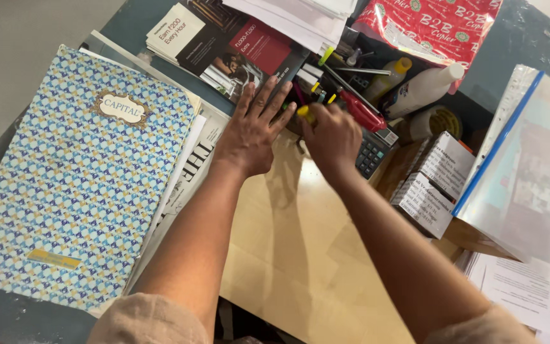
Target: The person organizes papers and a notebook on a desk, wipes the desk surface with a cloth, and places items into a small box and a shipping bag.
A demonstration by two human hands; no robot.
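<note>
My left hand [254,127] lies flat, fingers spread, on the far edge of a tan wooden board [294,255], its fingertips touching a dark leaflet [243,54]. My right hand [331,137] is curled beside it, fingers closed around a pen with a yellow end [305,113]. Right behind it lies a cluster of pens and a red-handled tool [361,111]. A dark calculator [372,153] sits partly hidden under my right hand.
A large blue-and-yellow patterned folder [77,185] lies at left over newspapers [192,165]. White glue bottles [424,89] and a red packet [434,25] lie at the back. Small white boxes [434,181] and a clear plastic file [529,172] sit at right.
</note>
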